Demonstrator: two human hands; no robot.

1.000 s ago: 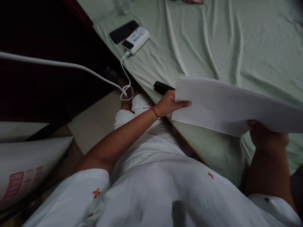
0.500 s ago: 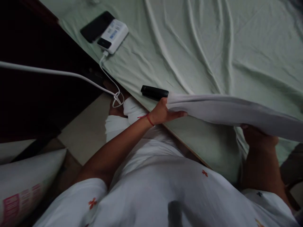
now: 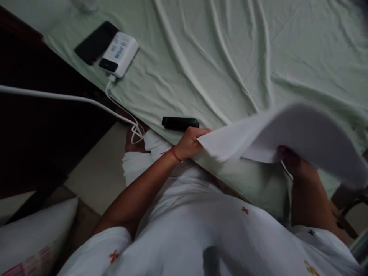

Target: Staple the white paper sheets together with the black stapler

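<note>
I hold a large white sheet of paper [image 3: 290,134] over the near edge of a bed covered in a pale green sheet [image 3: 224,57]. My left hand [image 3: 189,142], with a red thread at the wrist, is closed on the paper's left corner. My right hand [image 3: 293,163] grips the paper from below, its fingers partly hidden by the sheet. The paper bows upward in the middle and looks blurred. A small black oblong device [image 3: 180,122] lies on the bed just beyond my left hand.
A white power bank [image 3: 119,53] and a black phone [image 3: 96,42] lie at the bed's far left, with a white cable [image 3: 71,97] running off the edge. Dark furniture [image 3: 43,126] stands left. A printed white sack [image 3: 31,245] sits at lower left.
The paper has gone from nearly flat to arched upward, its left corner pulled down toward the bed edge. My view has shifted, so the power bank and phone appear further left.
</note>
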